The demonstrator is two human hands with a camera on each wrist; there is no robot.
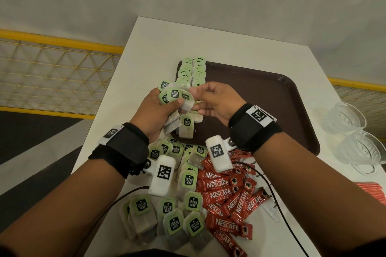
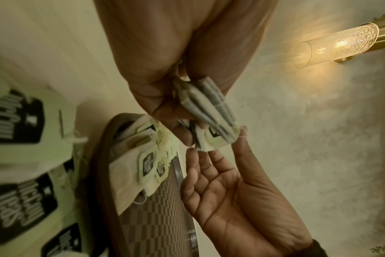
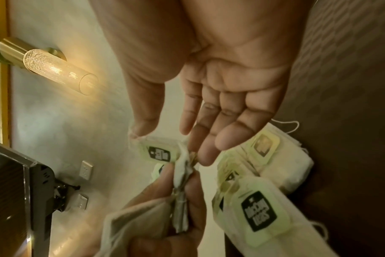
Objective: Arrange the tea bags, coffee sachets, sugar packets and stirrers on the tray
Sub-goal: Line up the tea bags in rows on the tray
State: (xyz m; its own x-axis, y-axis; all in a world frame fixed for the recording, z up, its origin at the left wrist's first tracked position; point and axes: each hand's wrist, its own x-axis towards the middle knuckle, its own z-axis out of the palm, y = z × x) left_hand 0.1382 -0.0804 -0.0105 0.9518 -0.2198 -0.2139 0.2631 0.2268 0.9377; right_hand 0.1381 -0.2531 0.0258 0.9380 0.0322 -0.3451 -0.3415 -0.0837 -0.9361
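Loose tea bags (image 1: 173,223) and coffee sachets (image 1: 225,194) lie unsorted on the table (image 1: 158,37), nearest the person. Beyond them the left hand (image 1: 154,110) clamps a fanned bunch of tea bags (image 1: 175,98) over the tray (image 1: 271,100) edge (a ready supply, probably). The right hand (image 1: 217,102), fingers nearly straight, touches the top bag, apparently to peel it off for the two neat rows (image 1: 192,71) on the tray.

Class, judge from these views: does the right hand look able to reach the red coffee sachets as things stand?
Probably yes: the right hand looks empty, and the coffee sachets lie uncovered on the table just under that wrist.
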